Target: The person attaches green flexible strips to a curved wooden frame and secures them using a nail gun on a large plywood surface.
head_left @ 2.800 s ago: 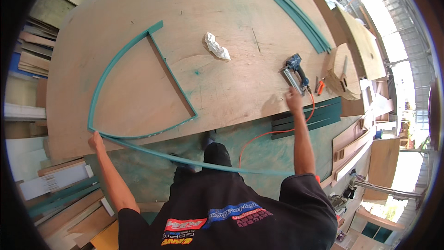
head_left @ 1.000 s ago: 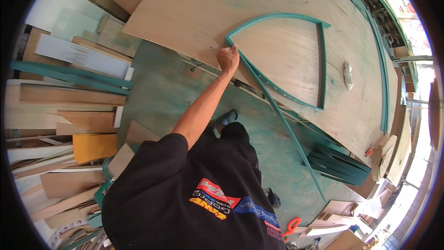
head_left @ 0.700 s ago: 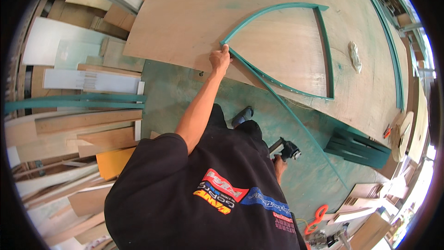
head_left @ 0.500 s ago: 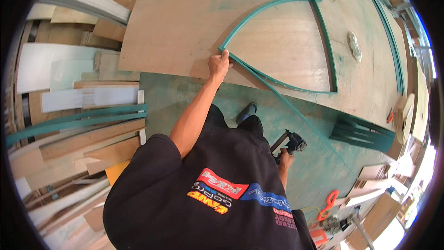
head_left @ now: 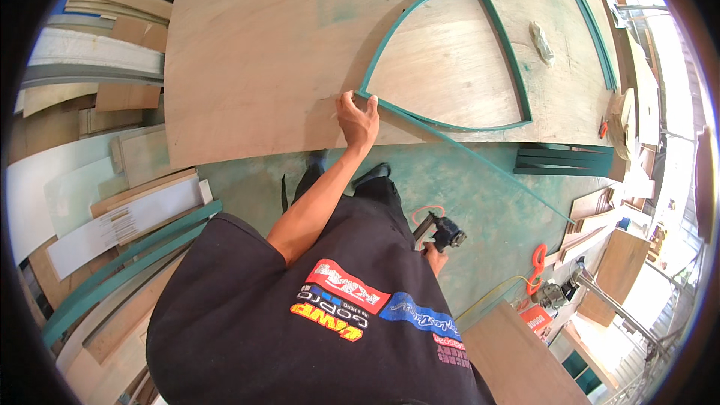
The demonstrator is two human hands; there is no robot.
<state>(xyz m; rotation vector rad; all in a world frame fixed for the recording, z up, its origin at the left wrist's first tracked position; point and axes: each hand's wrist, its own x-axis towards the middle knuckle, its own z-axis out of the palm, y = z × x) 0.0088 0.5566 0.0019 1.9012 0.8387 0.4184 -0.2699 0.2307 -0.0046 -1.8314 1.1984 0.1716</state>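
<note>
A green curved-sided triangular frame (head_left: 504, 37) of thin strips lies on the plywood-topped table (head_left: 247, 45). At its near left corner, my left hand (head_left: 358, 121) grips the frame between thumb and fingers. From that same corner a long thin green strip (head_left: 487, 159) runs out past the table edge toward the lower right. My right hand (head_left: 435, 257), low beside my body, is wrapped round the handle of a black nail gun (head_left: 448, 234). The nail gun is away from the frame, and part of its grip is hidden by the hand.
Boards and offcuts (head_left: 97, 210) are stacked at the left. A crumpled clear plastic bag (head_left: 541, 43) and long green strips (head_left: 585, 19) lie on the table's right side. Dark green slats (head_left: 562, 161) stand below its edge. An orange-handled tool (head_left: 538, 259) and a hose are on the floor.
My left hand has shifted its fingers at the corner, the thumb and forefinger now further apart. The view has turned, and the nail gun is still in my right hand.
</note>
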